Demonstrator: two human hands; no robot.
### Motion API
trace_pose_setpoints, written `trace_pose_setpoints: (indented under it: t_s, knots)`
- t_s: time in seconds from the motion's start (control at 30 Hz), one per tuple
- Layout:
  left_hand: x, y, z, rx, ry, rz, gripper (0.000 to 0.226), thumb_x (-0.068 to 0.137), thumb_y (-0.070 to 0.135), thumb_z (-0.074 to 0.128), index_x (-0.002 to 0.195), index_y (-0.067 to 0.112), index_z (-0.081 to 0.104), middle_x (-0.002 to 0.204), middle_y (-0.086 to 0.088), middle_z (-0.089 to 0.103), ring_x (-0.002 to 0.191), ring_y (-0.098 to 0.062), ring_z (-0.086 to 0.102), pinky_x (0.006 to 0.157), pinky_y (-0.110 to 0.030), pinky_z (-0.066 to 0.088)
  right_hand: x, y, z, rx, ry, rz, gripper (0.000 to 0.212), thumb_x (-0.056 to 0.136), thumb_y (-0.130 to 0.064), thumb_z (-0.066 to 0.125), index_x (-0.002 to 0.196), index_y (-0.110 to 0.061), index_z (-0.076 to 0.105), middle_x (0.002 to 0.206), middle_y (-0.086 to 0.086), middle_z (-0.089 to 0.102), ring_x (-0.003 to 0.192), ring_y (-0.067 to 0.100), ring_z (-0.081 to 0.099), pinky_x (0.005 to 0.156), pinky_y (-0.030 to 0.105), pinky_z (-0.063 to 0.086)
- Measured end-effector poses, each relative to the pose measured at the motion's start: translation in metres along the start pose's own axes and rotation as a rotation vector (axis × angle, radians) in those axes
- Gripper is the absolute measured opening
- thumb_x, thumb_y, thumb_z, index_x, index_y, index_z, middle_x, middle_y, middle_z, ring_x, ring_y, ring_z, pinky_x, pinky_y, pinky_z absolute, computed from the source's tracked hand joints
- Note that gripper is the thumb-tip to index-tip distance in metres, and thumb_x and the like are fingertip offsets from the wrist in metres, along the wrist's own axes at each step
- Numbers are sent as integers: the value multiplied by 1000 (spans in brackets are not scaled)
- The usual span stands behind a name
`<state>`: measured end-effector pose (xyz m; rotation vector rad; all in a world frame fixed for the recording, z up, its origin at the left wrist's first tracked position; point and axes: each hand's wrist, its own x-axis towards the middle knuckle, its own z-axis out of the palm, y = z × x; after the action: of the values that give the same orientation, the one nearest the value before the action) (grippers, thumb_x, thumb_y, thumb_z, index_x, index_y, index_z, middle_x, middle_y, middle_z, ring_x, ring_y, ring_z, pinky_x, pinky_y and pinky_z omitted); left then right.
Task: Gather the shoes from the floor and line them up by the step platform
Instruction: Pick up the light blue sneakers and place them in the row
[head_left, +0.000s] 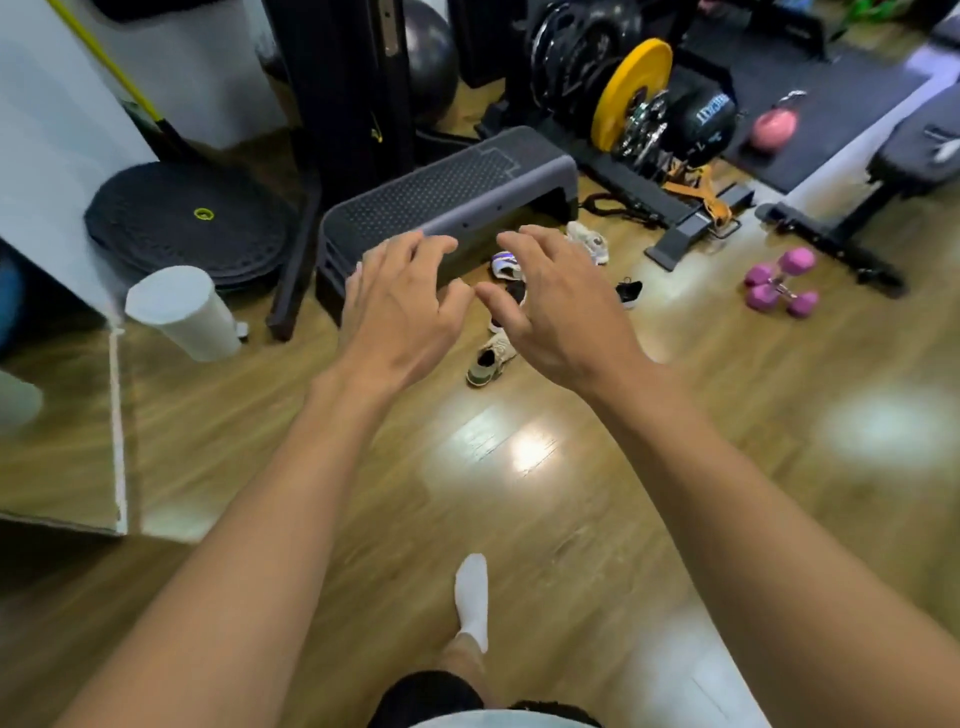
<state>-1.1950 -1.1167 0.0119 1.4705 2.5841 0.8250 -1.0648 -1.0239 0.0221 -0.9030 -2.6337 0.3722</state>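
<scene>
Both bare arms are stretched forward over a glossy wood-plank floor (571, 519), which is streaked with bright glare. The left hand (400, 306) and the right hand (556, 306) are held empty above the floor, fingers spread and slightly curled, thumbs nearly meeting; nothing is gripped by either. Beyond them the step platform (441, 192) is seen, a long dark grey slab with a dotted, rubbery top and rounded plastic edges. Shoes are scattered on the floor just in front of it and to its right: a beige and olive sneaker (488, 358) with a knit-looking upper lies nearest, a white shoe with purple trim (505, 264) lies close to the platform's front edge, a pale chunky sneaker (589, 241) lies near its right end, and a black shoe with a white sole (629, 292) lies further right (another dark shoe is largely hidden behind the right hand). Two pink hexagonal dumbbells (779, 283) rest well to the right, and a white cylindrical bin (182, 312) stands to the left.
</scene>
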Motion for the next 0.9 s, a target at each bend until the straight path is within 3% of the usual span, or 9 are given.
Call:
trace_pose_setpoints:
  t_s: [0.27, 0.5, 0.77, 0.9]
  knots:
    - [144, 24, 65, 18, -133, 140, 46, 90, 40, 43, 133, 25, 47, 138, -2, 46, 127, -24, 38, 107, -48, 30, 94, 102, -11, -91, 0, 155, 55, 94, -49, 45, 141, -19, 43, 143, 2, 44, 128, 19, 42, 103, 36, 36]
    - [244, 53, 135, 45, -249, 244, 48, 90, 39, 40, 135, 25, 46, 139, -3, 46, 128, -24, 38, 107, -47, 31, 157, 198, -9, 16, 37, 341, 52, 94, -45, 49, 138, -18, 45, 140, 2, 46, 127, 20, 42, 106, 42, 37]
    - [352, 102, 233, 126, -342, 350, 47, 88, 40, 41, 132, 24, 48, 137, -6, 48, 127, -26, 41, 101, -46, 35, 229, 304, 25, 65, 19, 485, 51, 95, -45, 47, 139, -20, 43, 140, 2, 46, 128, 22, 41, 104, 41, 36]
    - [393, 116, 293, 127, -443, 406, 50, 86, 41, 38, 131, 23, 48, 135, -8, 49, 122, -29, 45, 98, -46, 37, 255, 345, 62, 90, 33, 582, 45, 95, -36, 46, 136, -18, 45, 138, 3, 47, 126, 25, 44, 102, 41, 38]
